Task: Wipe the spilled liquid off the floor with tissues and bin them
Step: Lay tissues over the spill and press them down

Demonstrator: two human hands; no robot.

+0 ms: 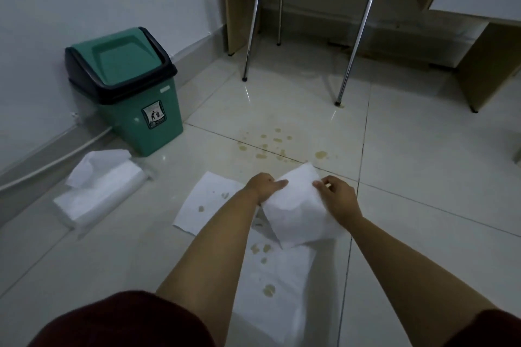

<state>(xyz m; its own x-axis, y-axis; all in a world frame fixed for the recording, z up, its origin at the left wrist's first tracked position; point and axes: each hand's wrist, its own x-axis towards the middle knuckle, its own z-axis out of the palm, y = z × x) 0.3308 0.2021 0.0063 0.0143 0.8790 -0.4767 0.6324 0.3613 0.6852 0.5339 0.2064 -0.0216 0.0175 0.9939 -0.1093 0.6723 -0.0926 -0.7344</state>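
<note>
A clean white tissue [298, 211] hangs above the floor, held on its left edge by my left hand [263, 186] and on its right edge by my right hand [337, 196]. Yellowish drops of spilled liquid [275, 144] dot the tiles just beyond it. Two tissues lie flat on the floor with stains soaking through: one [205, 203] left of my left forearm, one [277, 287] between my forearms. A green bin [135, 113] with a black-rimmed swing lid stands at the left by the wall.
An open pack of tissues [101, 189] lies on the floor in front of the bin. A blue chair with chrome legs [356, 39] stands beyond the spill, under a wooden desk [485, 73]. A white cable runs along the skirting at the left.
</note>
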